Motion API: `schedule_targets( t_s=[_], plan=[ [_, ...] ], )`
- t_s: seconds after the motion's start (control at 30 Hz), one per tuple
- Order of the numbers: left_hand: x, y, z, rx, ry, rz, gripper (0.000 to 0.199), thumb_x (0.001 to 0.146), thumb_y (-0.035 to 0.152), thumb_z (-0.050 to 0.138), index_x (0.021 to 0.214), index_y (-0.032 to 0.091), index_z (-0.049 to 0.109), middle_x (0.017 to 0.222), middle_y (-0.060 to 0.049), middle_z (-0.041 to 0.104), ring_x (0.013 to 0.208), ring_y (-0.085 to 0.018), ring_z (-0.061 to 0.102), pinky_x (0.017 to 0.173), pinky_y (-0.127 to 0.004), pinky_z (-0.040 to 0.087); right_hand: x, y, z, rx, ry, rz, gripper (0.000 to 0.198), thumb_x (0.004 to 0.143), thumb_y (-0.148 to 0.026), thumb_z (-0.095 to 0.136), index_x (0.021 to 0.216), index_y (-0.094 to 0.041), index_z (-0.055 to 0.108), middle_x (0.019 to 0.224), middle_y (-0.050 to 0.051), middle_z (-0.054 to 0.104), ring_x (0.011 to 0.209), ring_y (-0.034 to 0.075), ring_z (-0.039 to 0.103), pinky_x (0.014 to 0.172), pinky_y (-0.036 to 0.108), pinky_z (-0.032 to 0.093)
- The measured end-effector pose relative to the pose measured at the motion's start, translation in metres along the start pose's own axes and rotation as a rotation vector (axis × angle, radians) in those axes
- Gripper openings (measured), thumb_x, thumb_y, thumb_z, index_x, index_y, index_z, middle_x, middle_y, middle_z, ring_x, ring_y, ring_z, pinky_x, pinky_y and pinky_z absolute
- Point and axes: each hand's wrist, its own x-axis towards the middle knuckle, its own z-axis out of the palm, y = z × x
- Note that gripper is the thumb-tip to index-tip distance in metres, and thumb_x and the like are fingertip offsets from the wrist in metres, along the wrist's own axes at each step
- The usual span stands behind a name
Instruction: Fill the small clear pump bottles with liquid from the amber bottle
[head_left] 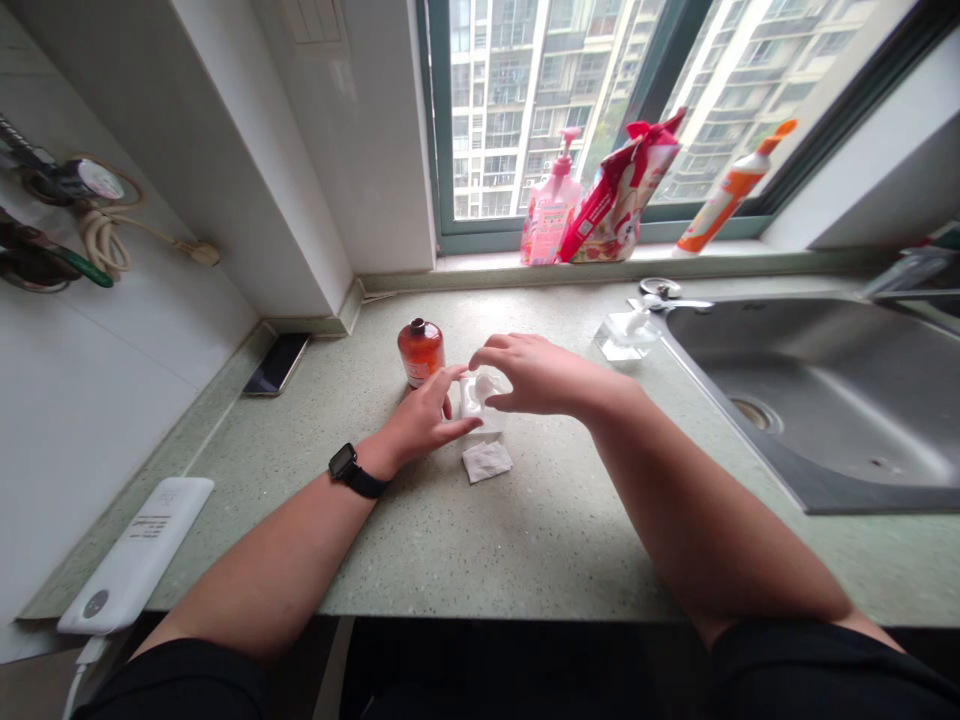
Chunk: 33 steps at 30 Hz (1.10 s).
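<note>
A clear, square-sided container (484, 412) with a whitish round top stands on the counter between my hands. My left hand (424, 418), with a black watch at the wrist, is around its left side, thumb in front and index finger towards the back. Above the container my right hand (536, 372) is curved, thumb and fingers apart around the top; I cannot tell whether it touches. Just behind my left hand stands an amber bottle (421, 347) with an uncapped neck. A folded white tissue (487, 462) lies in front of the container.
Near the steel sink (787, 500) stands a clear pump bottle (627, 338). A phone (276, 364) lies at the back left, and a white power bank (139, 555) at the left edge. The windowsill holds a pink pump bottle (551, 215), a red bag (622, 200) and an orange-white bottle (724, 205).
</note>
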Motion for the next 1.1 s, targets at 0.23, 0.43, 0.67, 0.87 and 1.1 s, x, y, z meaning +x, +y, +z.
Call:
schedule_targets(
  t_s=[0.23, 0.43, 0.67, 0.87, 1.1],
  plan=[
    [0.001, 0.0, -0.001, 0.003, -0.014, -0.005, 0.078, 0.091, 0.046, 0.082, 0.156, 0.024, 0.046, 0.136, -0.013, 0.066, 0.076, -0.016, 0.064, 0.081, -0.039, 0.062, 0.003, -0.001, 0.0, 0.0, -0.012, -0.034, 0.025, 0.092, -0.025, 0.072, 0.116, -0.021, 0.079, 0.123, 0.012, 0.075, 0.111, 0.028, 0.068, 0.097, 0.039, 0.049],
    [0.001, -0.001, 0.0, 0.0, -0.01, -0.001, 0.079, 0.091, 0.046, 0.082, 0.157, 0.026, 0.045, 0.136, -0.013, 0.066, 0.075, -0.015, 0.063, 0.082, -0.04, 0.062, 0.006, -0.004, 0.001, -0.094, 0.0, 0.06, 0.03, 0.096, -0.047, 0.073, 0.101, -0.018, 0.08, 0.114, 0.014, 0.076, 0.105, 0.031, 0.07, 0.093, 0.041, 0.05],
    [0.001, 0.001, -0.001, -0.009, -0.006, 0.001, 0.077, 0.091, 0.047, 0.082, 0.156, 0.025, 0.046, 0.136, -0.013, 0.066, 0.075, -0.016, 0.064, 0.079, -0.039, 0.061, 0.001, 0.0, 0.001, 0.019, -0.006, -0.034, 0.034, 0.088, -0.025, 0.077, 0.122, -0.024, 0.078, 0.125, 0.011, 0.075, 0.115, 0.03, 0.069, 0.1, 0.041, 0.049],
    [0.001, 0.0, -0.001, -0.007, -0.012, -0.003, 0.078, 0.091, 0.045, 0.083, 0.156, 0.024, 0.045, 0.138, -0.014, 0.066, 0.074, -0.015, 0.063, 0.08, -0.04, 0.061, 0.005, -0.004, 0.002, -0.024, -0.014, -0.031, 0.023, 0.089, -0.023, 0.071, 0.11, -0.019, 0.08, 0.121, 0.013, 0.075, 0.109, 0.029, 0.069, 0.095, 0.04, 0.049],
    [0.001, -0.002, 0.001, 0.002, -0.004, -0.004, 0.081, 0.09, 0.046, 0.084, 0.158, 0.025, 0.044, 0.136, -0.014, 0.067, 0.073, -0.015, 0.063, 0.079, -0.039, 0.062, 0.007, -0.013, 0.002, -0.124, -0.015, 0.026, 0.021, 0.091, -0.029, 0.067, 0.104, -0.017, 0.079, 0.114, 0.013, 0.075, 0.104, 0.029, 0.068, 0.091, 0.041, 0.049]
  ],
)
